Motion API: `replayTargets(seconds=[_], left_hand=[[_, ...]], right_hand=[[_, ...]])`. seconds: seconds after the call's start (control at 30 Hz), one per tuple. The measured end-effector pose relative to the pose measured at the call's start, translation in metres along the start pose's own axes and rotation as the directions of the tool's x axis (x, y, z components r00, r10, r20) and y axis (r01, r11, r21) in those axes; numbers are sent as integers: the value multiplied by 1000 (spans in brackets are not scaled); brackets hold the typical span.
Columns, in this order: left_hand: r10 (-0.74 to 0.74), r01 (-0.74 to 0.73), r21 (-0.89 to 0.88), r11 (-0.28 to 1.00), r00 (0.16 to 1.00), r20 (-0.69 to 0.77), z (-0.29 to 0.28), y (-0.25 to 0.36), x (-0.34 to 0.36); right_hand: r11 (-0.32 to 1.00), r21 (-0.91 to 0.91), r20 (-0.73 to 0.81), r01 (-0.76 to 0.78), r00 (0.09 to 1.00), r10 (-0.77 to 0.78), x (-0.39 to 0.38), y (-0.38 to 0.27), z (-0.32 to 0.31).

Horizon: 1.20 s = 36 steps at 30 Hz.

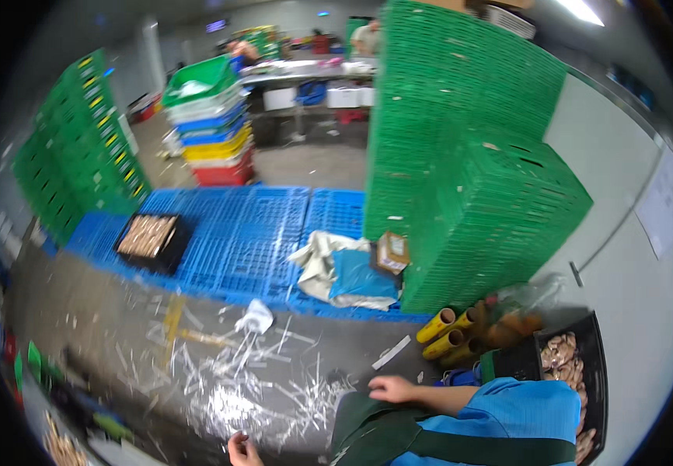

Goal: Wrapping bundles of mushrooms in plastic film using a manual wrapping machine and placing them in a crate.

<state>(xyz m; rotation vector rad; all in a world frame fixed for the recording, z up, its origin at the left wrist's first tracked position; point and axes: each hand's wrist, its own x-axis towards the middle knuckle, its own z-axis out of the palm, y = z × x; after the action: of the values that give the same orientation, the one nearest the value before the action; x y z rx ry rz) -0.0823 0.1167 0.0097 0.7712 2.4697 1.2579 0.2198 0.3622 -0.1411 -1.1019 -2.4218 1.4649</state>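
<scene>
My left hand [244,450] shows only partly at the lower edge, its fingers a little apart with nothing visible between them. Beside my dark green apron [371,431] is my right hand [391,389], fingers loosely stretched out and nothing seen in it. Pale plastic strips [235,380] lie scattered over the floor in front of me. Behind my right arm, at the lower right, stands a black crate [599,388] filled with pale brown pieces [562,361]; blur hides their kind.
Blue pallets [235,233] bear a black crate [167,252] of light brown goods, a blue bag [361,276] and a cardboard box [393,252]. Tall green crate stacks [445,140] stand right, more green crates [80,147] left. Yellow tubes [437,326] lie near the right wall.
</scene>
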Motion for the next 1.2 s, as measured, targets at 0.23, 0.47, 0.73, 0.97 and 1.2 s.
replayTargets(seconds=[0.23, 0.47, 0.73, 0.97, 1.2], left_hand=[[98, -125, 40, 991, 910, 403, 176, 13, 138], [239, -290, -36, 956, 704, 669, 267, 80, 242], [290, -347, -71, 935, 635, 716, 370, 165, 370], [173, -217, 13, 976, 813, 556, 421, 222, 288], [81, -158, 68, 985, 777, 625, 438, 256, 157]], right_hand=[[993, -103, -991, 57, 74, -108, 42, -49, -404], [937, -61, -982, -344, -149, -119, -16, -23, -574], [684, -62, -998, -727, 58, -29, -28, 8, -677], [365, -525, -807, -769, 586, 73, -30, 115, -822], [713, -515, -555, -476, 819, 145, -8, 164, -872]])
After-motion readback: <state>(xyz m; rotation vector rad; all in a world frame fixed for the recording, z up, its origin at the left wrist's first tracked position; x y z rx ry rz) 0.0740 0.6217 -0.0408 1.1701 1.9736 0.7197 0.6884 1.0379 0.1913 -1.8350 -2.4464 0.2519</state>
